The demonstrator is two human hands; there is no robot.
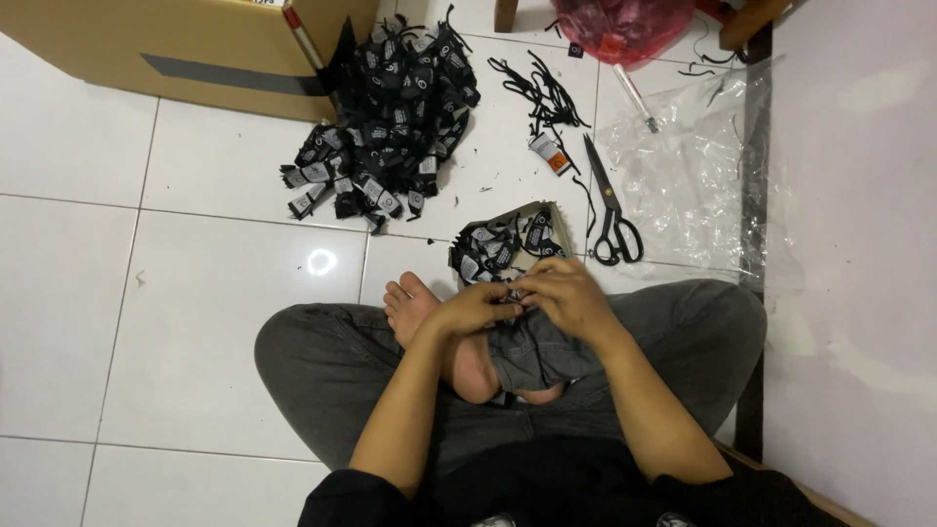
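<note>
1. Small black tag [514, 294], pinched right between the two hands above the person's crossed legs — that's where the action is. Most of it is hidden by fingers, so I can't tell which way its long axis runs.
2. Left hand [475, 309] comes in from the left, fingers curled closed on the tag's near edge; right hand [569, 298] covers it from the right, fingertips clenched on the same piece. Both are touching it, neither nearer than the other.
3. Just beyond the knuckles, there's a small open box [547, 210] with more black tags inside, straight ahead of the grip.
4. To the right of that box, black-handled scissors [610, 210] lie on the tile, blades pointing away, closer to the right hand.
5. Clear plastic sheet [683, 166] spreads out beside the scissors.
6. Further off, a big heap of black tags [390, 127] on the white floor, with loose black strings [547, 93] nearby.
7. Farthest back, a cardboard carton [195, 44] and a red bag [625, 24].
</note>
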